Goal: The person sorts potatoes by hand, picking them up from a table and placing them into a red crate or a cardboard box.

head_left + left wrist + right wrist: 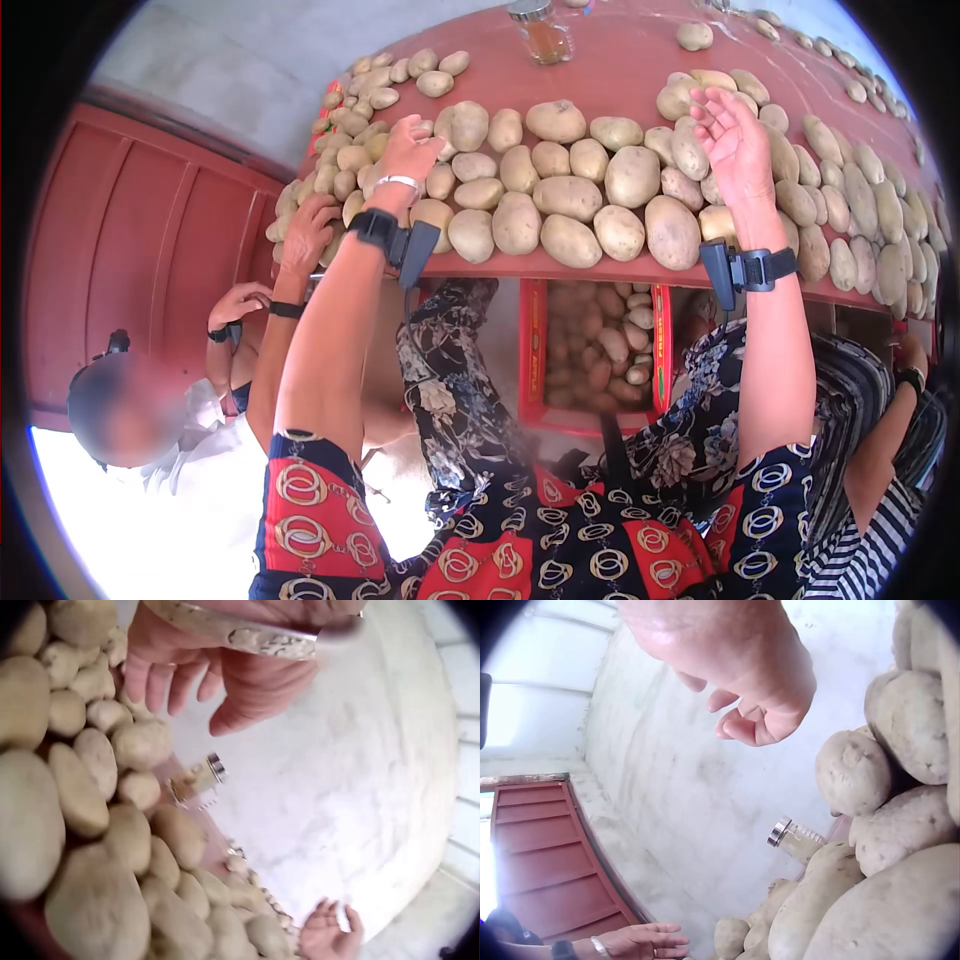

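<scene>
Head view: the red tabletop (640, 55) spans the upper area. Potatoes (631, 176) lie on it in close-packed rows along the near edge, with further groups at both sides. Below that edge, a red crate (532, 350) contains more potatoes. A neighbouring person's hand (310, 235) is beside the left-hand group.

Step in hand (judged): handling of the tabletop potatoes, both grips being unloaded. The next move, as judged, calls for selecting one potato, lowering the fingers around it and keeping adjacent potatoes from rolling.

Arm pose: both forearms extend forward across the near edge, well apart, each with a wrist camera strapped on.

Left grip (408, 155): released, no potato visible in it. It is over the left part of the rows; the left wrist view shows the fingers reaching downward, thumb set apart. Fingertip contact with a potato cannot be confirmed.

Right grip (735, 145): released, above the right part of the rows. The palm is partly exposed to the head view and the fingers are loosely bent, holding nothing.

Smaller items: a lidded jar (545, 40) stands beyond the rows; a bracelet (400, 181) encircles the left wrist.
</scene>
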### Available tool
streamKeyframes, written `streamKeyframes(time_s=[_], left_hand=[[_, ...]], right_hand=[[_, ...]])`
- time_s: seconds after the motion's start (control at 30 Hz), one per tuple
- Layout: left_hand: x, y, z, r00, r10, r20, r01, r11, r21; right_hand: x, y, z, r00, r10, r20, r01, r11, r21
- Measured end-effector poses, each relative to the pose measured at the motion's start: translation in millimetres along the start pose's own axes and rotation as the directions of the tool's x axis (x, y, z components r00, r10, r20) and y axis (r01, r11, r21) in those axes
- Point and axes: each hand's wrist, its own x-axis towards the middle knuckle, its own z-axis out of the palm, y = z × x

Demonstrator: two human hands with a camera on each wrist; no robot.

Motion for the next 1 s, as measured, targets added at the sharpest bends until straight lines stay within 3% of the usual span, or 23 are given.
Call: streamKeyframes(time_s=[0.03,0.07,0.13,0.27,0.33,0.47,0.53,0.57,0.63,0.67,0.7,0.73,0.77,0.87,1.0], left_hand=[[13,-12,1,0.998,0.031,-0.062,-0.019,0.984,0.179],[17,-8,1,0.997,0.035,-0.066,-0.023,0.983,0.18],[22,2,7,0.998,0.067,0.0,-0.06,0.893,0.447],[31,25,20,0.995,0.041,0.091,-0.076,0.901,0.426],[38,31,28,0.97,0.026,0.241,-0.158,0.822,0.547],[41,34,36,0.968,0.086,0.235,-0.222,0.726,0.65],[39,37,34,0.995,-0.062,0.072,0.028,0.916,0.4],[40,30,28,0.996,-0.059,0.072,0.025,0.917,0.399],[38,18,7,0.98,0.091,-0.174,-0.097,0.995,-0.022],[32,19,-4,0.979,0.099,-0.18,-0.104,0.994,-0.017],[12,35,-20,0.982,-0.092,-0.167,0.045,0.963,-0.264],[-1,42,-32,0.955,-0.276,-0.106,0.19,0.848,-0.495],[-5,31,-38,0.954,-0.28,-0.108,0.193,0.847,-0.496],[-31,20,-44,0.87,-0.492,0.027,0.395,0.663,-0.636],[-41,-13,-19,0.881,-0.456,-0.122,0.318,0.765,-0.56]], right_hand=[[2,0,1,1.0,0.0,-0.005,0.0,1.0,0.003],[3,-1,2,1.0,-0.003,-0.002,0.004,1.0,0.006],[3,-2,3,1.0,-0.004,0.009,0.005,1.0,-0.01],[6,1,2,1.0,0.003,0.003,-0.003,1.0,-0.019],[7,2,3,1.0,0.018,0.001,-0.018,0.999,-0.029],[5,4,4,1.0,0.021,0.009,-0.021,0.999,-0.041],[5,5,4,0.999,0.029,0.022,-0.027,0.998,-0.062],[5,5,3,0.999,0.025,0.022,-0.024,0.998,-0.063],[5,4,0,1.0,0.016,0.003,-0.016,0.998,-0.064],[6,2,-2,1.0,0.01,0.008,-0.009,0.998,-0.058],[7,1,-4,1.0,0.009,0.015,-0.008,0.998,-0.06],[7,0,-5,1.0,0.012,0.022,-0.01,0.998,-0.067],[6,1,-6,1.0,0.016,0.024,-0.014,0.997,-0.069],[7,4,-2,1.0,0.011,0.016,-0.01,0.999,-0.049],[2,5,-1,0.999,0.027,0.023,-0.026,0.998,-0.051]])
